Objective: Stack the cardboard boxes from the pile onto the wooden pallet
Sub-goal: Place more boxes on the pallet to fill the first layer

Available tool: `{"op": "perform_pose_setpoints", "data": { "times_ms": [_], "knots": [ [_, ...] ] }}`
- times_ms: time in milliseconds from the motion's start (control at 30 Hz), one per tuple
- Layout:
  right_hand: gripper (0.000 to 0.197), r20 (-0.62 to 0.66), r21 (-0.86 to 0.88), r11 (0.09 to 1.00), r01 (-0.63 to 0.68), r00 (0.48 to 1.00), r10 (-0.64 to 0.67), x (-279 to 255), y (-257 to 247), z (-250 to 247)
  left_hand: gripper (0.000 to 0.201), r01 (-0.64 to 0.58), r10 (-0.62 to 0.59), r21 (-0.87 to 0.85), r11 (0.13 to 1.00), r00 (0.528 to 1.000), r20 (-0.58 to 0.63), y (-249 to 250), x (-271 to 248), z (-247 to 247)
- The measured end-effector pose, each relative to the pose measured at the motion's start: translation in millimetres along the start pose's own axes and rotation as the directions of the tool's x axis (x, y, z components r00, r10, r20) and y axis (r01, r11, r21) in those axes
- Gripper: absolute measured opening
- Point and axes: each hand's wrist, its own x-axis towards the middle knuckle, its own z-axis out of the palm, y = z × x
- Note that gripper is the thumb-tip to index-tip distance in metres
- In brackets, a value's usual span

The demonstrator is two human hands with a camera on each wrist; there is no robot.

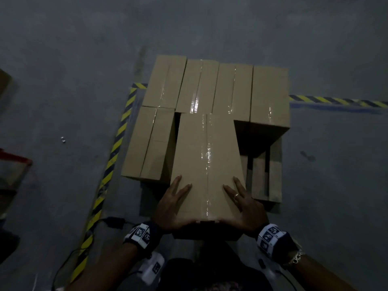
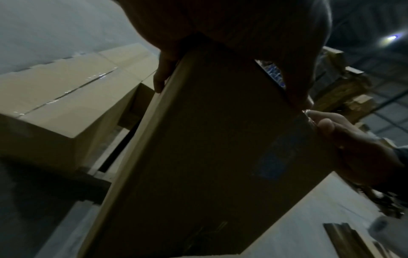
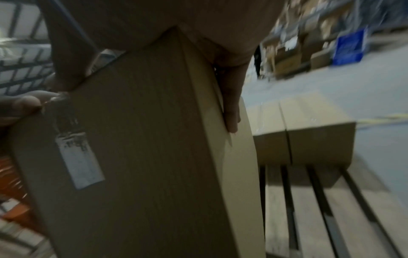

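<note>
Cardboard, dim light. I have the carried box (image 1: pixel 206 164) between both hands at its near end: left hand (image 1: pixel 172 206) with palm on the left side and fingers spread flat along the top edge, right hand (image 1: pixel 244 206) the same on the right side, thumbs hooked at the near face. Its far end points at the gap on the wooden pallet (image 1: pixel 264 177), between the near-left stacked box (image 1: pixel 149 143) and the bare slats; the back row (image 1: pixel 216 87) of four is already set

Step in hand, as I judge it: lower into the near row. To do it well I'd keep the long axis parallel to the neighbours, land the far end first against the back row, then slide left until flush, taking the fingers off the sides before they get pinched

Head view gives the layout and the open slot. Left wrist view alone shows the dark underside of the box (image 2: pixel 209 148) and my left fingers (image 2: pixel 162 75) over its edge. Right wrist view, blurred, alone shows a pale label (image 3: pixel 79 164) on the near end face, and the slats (image 3: pixel 309 209) close below
</note>
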Motion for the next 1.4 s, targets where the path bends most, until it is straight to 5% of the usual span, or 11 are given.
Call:
{"op": "perform_pose_setpoints", "data": {
  "times_ms": [433, 933, 1100, 1233, 1400],
  "knots": [
    [0.118, 0.064, 0.025, 0.999, -0.03, 0.998, 0.029, 129.4, -13.3, 72.6, 0.112, 0.044, -0.043, -0.025, 0.999, 0.998, 0.039, -139.6, 45.1, -4.4],
    [0.112, -0.045, 0.149, 0.989, 0.01, 0.999, -0.003, 264.9, 71.5, 280.6, 0.106, -0.091, 0.095, -0.03, 0.995, 0.98, 0.174, -376.8, 77.5, 107.1],
    [0.115, -0.069, 0.179, 0.984, 0.011, 0.998, 0.002, 281.4, 94.1, 312.8, 0.107, -0.097, 0.085, 0.04, 0.994, 0.967, 0.239, -400.3, 80.2, 131.4],
    [0.116, -0.018, 0.157, 0.988, 0.003, 1.0, 0.0, 284.6, 102.8, 325.7, 0.123, 0.033, -0.089, 0.156, 0.987, 0.925, 0.368, -406.7, 73.3, 143.8],
    [0.123, 0.044, 0.119, 0.993, -0.018, 0.999, 0.012, 280.2, 101.3, 330.5, 0.126, 0.073, -0.16, 0.257, 0.964, 0.928, 0.335, -397.8, 69.9, 136.3]
  ]
}}
